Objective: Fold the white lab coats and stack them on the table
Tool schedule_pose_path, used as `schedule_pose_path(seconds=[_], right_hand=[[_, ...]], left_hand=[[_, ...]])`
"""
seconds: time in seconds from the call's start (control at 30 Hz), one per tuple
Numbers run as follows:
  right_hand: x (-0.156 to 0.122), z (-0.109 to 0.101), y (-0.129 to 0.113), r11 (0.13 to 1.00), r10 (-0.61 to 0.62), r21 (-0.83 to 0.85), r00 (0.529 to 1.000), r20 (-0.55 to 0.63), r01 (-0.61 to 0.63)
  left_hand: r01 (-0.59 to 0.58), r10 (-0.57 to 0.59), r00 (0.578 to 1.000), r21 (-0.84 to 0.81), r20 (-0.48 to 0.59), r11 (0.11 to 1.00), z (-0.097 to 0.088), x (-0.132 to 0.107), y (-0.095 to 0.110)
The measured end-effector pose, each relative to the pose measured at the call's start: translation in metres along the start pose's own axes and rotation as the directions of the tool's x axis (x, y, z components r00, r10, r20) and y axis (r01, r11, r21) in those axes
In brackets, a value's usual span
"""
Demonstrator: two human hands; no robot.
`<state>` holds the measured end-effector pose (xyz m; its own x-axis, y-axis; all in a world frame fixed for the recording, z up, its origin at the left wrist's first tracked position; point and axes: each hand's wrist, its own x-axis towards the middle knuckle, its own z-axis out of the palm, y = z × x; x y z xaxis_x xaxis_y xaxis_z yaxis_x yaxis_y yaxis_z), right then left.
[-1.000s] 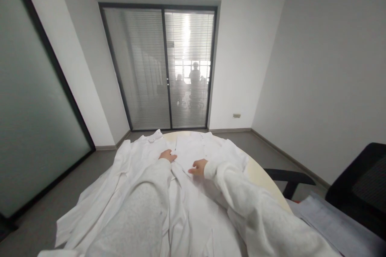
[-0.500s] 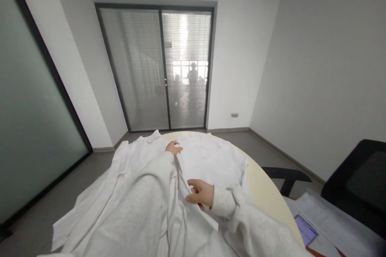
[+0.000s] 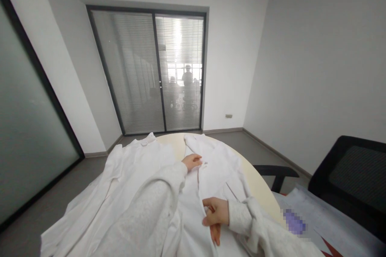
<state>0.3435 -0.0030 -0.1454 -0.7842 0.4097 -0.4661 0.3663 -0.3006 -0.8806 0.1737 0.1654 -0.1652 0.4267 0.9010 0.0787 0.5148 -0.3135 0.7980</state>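
Observation:
Two white garments lie side by side. The left one is a white shirt point(image 3: 132, 168) with a collar at its far end and a long sleeve along its left side. On the right is a second white shirt point(image 3: 223, 160), its long front edge running toward me. My left hand point(image 3: 192, 162) is closed at that edge, near the upper part of the right shirt. Nearer to me, my right hand point(image 3: 216, 216) pinches the same edge between thumb and fingers, with some fingers beneath the cloth. Grey-white sleeves cover both my forearms.
A pale round table point(image 3: 176, 140) carries the shirts. To the right stands a black mesh chair point(image 3: 352, 180) with an armrest point(image 3: 277, 171). Papers point(image 3: 328, 216) and a blurred purple patch lie beside it. Glass doors with blinds point(image 3: 144, 80) fill the back.
Both my hands have moved right with the right shirt's edge. A wider strip of bare table now shows between the two shirts at the far end. My view has tilted up slightly.

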Motion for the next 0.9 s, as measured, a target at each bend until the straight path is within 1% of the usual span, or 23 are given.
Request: schedule_pose_path(seconds=[0.03,0.1,0.13,0.17,0.2,0.23,0.27,0.3,0.33,0.37,0.4,0.43,0.53,0.6,0.7,0.8,0.9], right_hand=[[-0.001,-0.005,0.000,0.998,0.043,-0.045,0.997,0.059,-0.040],[-0.003,-0.017,-0.003,0.972,0.156,-0.202,0.972,0.177,-0.119],[-0.003,-0.026,-0.008,0.944,0.214,-0.295,0.956,0.198,-0.150],[-0.002,-0.035,-0.016,0.905,0.268,-0.384,0.945,0.187,-0.181],[0.000,-0.046,-0.026,0.856,0.296,-0.473,0.948,0.122,-0.206],[0.003,-0.057,-0.038,0.808,0.278,-0.537,0.960,-0.013,-0.242],[0.009,-0.069,-0.051,0.753,0.220,-0.590,0.957,-0.189,-0.290],[0.016,-0.080,-0.064,0.664,0.035,-0.670,0.909,-0.416,-0.332],[0.025,-0.091,-0.077,0.534,-0.198,-0.750,0.805,-0.559,-0.390],[0.036,-0.101,-0.089,0.493,-0.291,-0.763,0.747,-0.597,-0.417],[0.048,-0.110,-0.099,0.466,-0.350,-0.772,0.712,-0.609,-0.432],[0.060,-0.118,-0.107,0.444,-0.390,-0.780,0.689,-0.611,-0.440],[0.098,-0.138,-0.116,0.405,-0.435,-0.807,0.686,-0.583,-0.429],[0.121,-0.148,-0.114,0.383,-0.446,-0.824,0.698,-0.560,-0.417],[0.151,-0.161,-0.104,0.377,-0.420,-0.825,0.716,-0.557,-0.421],[0.172,-0.170,-0.094,0.387,-0.370,-0.811,0.733,-0.572,-0.438],[0.184,-0.177,-0.086,0.385,-0.348,-0.806,0.738,-0.578,-0.450]], left_hand=[[-0.008,0.011,1.000,0.104,-0.023,0.995,-0.005,-0.002,-0.003],[0.000,0.006,1.000,0.300,-0.020,0.954,-0.013,-0.005,-0.011],[0.015,-0.015,1.000,0.378,-0.004,0.926,-0.016,-0.007,-0.016],[0.034,-0.046,0.999,0.443,0.015,0.896,-0.017,-0.009,-0.019],[0.051,-0.078,0.996,0.497,0.034,0.866,-0.018,-0.012,-0.023],[0.059,-0.103,0.993,0.538,0.052,0.841,-0.017,-0.015,-0.025],[0.059,-0.118,0.991,0.569,0.067,0.821,-0.016,-0.017,-0.026],[0.056,-0.125,0.989,0.590,0.077,0.806,-0.014,-0.020,-0.026],[0.053,-0.127,0.989,0.605,0.080,0.795,-0.013,-0.022,-0.026],[0.051,-0.125,0.989,0.614,0.078,0.787,-0.011,-0.024,-0.024],[0.049,-0.122,0.990,0.621,0.076,0.782,-0.010,-0.025,-0.022],[0.046,-0.121,0.990,0.628,0.078,0.777,-0.009,-0.027,-0.019],[0.036,-0.115,0.990,0.645,0.081,0.763,-0.008,-0.029,-0.014],[0.042,-0.116,0.991,0.655,0.071,0.754,-0.008,-0.030,-0.012],[0.046,-0.125,0.990,0.660,0.073,0.750,-0.008,-0.031,-0.012],[0.062,-0.137,0.989,0.668,0.060,0.741,-0.007,-0.031,-0.013],[0.110,-0.199,0.979,0.682,0.053,0.723,-0.005,-0.031,-0.012]])
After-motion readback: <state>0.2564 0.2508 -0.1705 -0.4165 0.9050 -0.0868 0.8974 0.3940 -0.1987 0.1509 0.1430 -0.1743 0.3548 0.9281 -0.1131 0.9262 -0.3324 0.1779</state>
